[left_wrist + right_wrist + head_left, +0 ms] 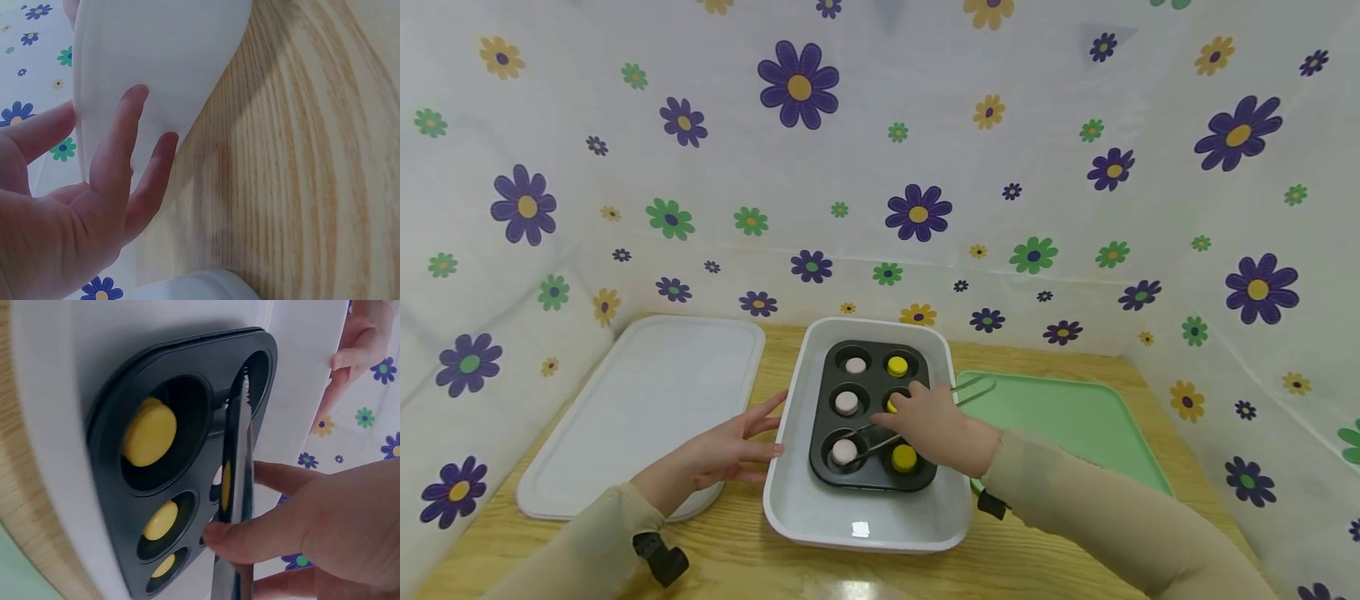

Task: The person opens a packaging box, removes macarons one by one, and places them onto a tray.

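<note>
My right hand holds metal tongs between thumb and fingers. Their tips reach into the front-left cup of a black muffin tin, around a pink macaron. In the right wrist view the tongs slant over the tin, hiding most of that cup. Three pink macarons sit in the left column of cups; three yellow macarons fill the right column. The tin lies inside a white tub. My left hand, fingers spread, touches the tub's left outer wall.
A flat white tray lies on the wooden table left of the tub. To the right is a green tray, partly behind my right arm. Flower-printed curtain closes off the back and both sides.
</note>
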